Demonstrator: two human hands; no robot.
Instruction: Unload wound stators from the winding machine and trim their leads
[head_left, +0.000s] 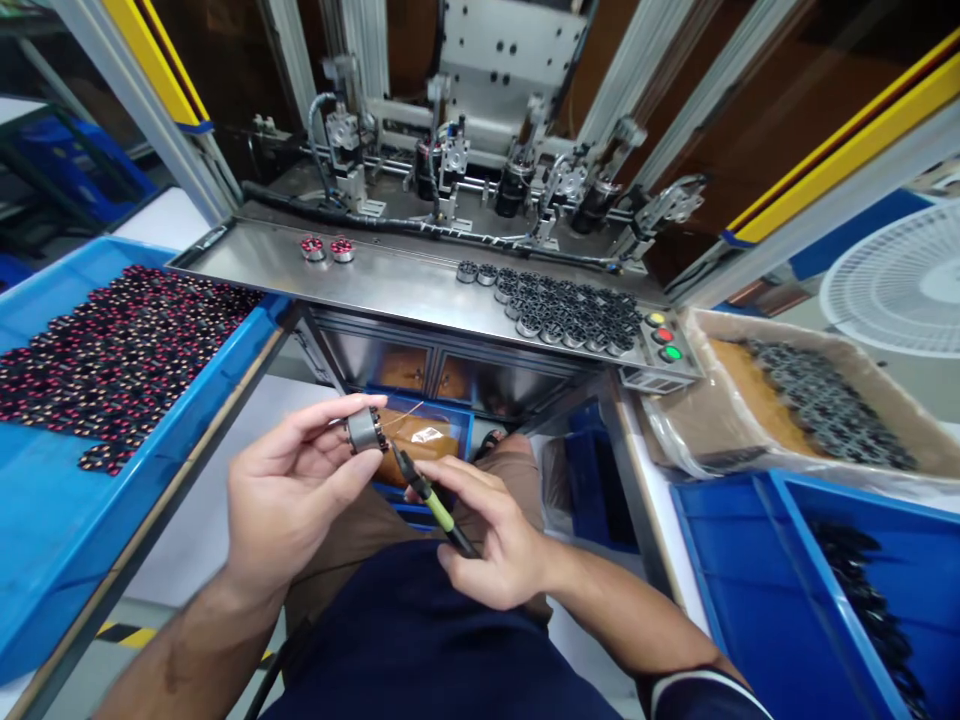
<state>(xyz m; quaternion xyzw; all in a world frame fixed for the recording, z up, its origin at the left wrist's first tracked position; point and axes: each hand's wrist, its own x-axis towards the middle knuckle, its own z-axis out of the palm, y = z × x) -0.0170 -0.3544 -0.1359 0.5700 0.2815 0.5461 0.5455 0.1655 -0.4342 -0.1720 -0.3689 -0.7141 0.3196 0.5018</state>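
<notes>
Between the thumb and fingers of my left hand is a small round motor stator, a grey ring tilted on its side with its dark toothed face turned to the right. A thin copper-coloured wire sticks out from it. My right hand is closed round a pair of cutting pliers with black and yellow-green handles. The tips of the pliers are right at the stator's toothed edge; whether they touch the wire I cannot tell. Both hands are above my lap, in front of the metal bench.
On the steel bench ledge stand two red-wound stators and a cluster of grey ones. A blue tray of wound parts lies left. At right are push buttons, a lined carton, blue bins and a fan.
</notes>
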